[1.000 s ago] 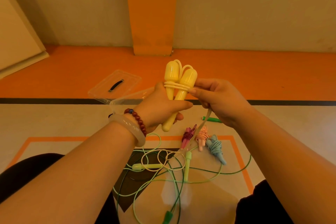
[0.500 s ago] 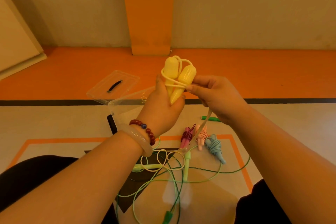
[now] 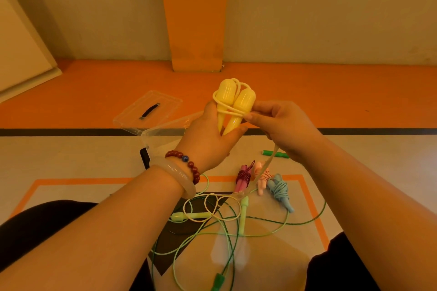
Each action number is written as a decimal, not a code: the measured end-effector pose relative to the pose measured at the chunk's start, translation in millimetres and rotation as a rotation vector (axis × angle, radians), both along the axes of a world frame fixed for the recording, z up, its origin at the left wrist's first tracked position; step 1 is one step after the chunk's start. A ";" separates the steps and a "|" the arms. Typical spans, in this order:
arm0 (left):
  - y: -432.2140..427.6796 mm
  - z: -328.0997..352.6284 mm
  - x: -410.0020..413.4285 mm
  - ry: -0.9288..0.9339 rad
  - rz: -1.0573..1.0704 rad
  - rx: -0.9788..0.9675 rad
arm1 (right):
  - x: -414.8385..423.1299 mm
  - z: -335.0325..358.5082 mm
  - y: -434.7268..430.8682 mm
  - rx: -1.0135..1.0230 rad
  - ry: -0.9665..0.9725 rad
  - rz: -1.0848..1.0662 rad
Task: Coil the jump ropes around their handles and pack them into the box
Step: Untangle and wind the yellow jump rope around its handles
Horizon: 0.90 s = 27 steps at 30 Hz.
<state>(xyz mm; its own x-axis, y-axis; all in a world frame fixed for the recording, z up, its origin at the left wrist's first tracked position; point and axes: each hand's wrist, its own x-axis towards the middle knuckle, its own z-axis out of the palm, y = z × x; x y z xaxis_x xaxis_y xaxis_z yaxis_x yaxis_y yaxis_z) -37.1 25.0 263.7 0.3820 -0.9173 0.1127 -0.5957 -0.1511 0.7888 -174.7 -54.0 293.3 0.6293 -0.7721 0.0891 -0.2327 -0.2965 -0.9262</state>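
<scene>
Beige wall [image 3: 331, 7], orange floor band [image 3: 331, 92], lit warmly.
An orange pillar [image 3: 194, 14] is seen straight beyond the left hand [image 3: 208, 139]; a black line [image 3: 378, 130] is drawn behind the right hand [image 3: 283, 130], and pale floor [image 3: 59, 156] is spread left of the left hand.

Setting: indoor activity or sports room, by the look of it. Evidence: pale painted floor [image 3: 71, 156] with a broad orange band [image 3: 331, 97], a black line [image 3: 378, 130] and an orange-bordered rectangle [image 3: 94, 181]; plain beige wall [image 3: 331, 12] with an orange pillar [image 3: 194, 19]. Loose jump ropes [image 3: 244, 215] lie spread directly on the floor.
</scene>
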 end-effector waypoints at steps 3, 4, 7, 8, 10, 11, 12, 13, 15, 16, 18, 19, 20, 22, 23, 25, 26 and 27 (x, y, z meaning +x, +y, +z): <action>-0.5 -2.4 -3.1 0.187 -0.011 -0.033 | 1.9 -1.2 0.2 -0.038 0.001 0.002; -1.3 -2.9 -4.4 0.234 -0.008 -0.045 | 2.3 -0.7 0.3 -0.036 -0.008 -0.003; -4.5 -5.1 -6.0 0.257 0.007 -0.038 | 0.9 0.9 0.3 -0.017 -0.038 -0.015; -5.0 -5.8 -6.0 0.286 0.008 -0.034 | 0.5 1.3 0.9 -0.005 -0.054 -0.010; -5.4 -6.7 -6.7 0.401 0.001 -0.030 | -0.9 2.0 1.9 0.037 -0.093 0.014; -5.2 -6.4 -7.7 0.478 -0.008 -0.024 | -1.6 1.7 1.0 0.057 -0.107 0.028; -5.2 -6.2 -8.5 0.543 -0.018 -0.012 | -2.4 0.5 -0.8 0.066 -0.109 0.036; -5.1 -5.9 -9.5 0.590 -0.024 0.003 | -3.6 -0.8 -3.1 0.059 -0.100 0.037; -4.6 -4.5 -10.4 0.675 -0.037 0.032 | -5.9 -4.3 -7.4 0.048 -0.089 0.041; -4.3 -3.3 -10.6 0.725 -0.055 0.043 | -6.5 -5.5 -8.5 0.070 -0.105 0.049; -2.7 1.2 -10.3 0.836 -0.115 0.054 | -6.2 -7.6 -9.4 0.141 -0.164 0.073; -1.1 3.9 -9.8 0.881 -0.152 0.062 | -5.8 -7.8 -9.0 0.166 -0.187 0.084; 0.5 6.2 -9.0 0.913 -0.188 0.075 | -5.7 -8.5 -9.1 0.173 -0.193 0.088; 4.4 9.6 -6.8 0.976 -0.262 0.106 | -5.9 -9.2 -8.6 0.164 -0.171 0.105; 6.1 10.4 -5.2 1.029 -0.306 0.128 | -6.2 -9.6 -8.4 0.186 -0.159 0.128; 9.2 12.8 -2.0 1.174 -0.397 0.192 | -6.5 -9.3 -8.4 0.287 -0.173 0.204; 9.9 13.6 -0.3 1.237 -0.434 0.223 | -6.5 -8.9 -8.9 0.329 -0.190 0.241; 10.6 14.1 1.6 1.277 -0.458 0.245 | -6.4 -8.8 -9.2 0.345 -0.205 0.264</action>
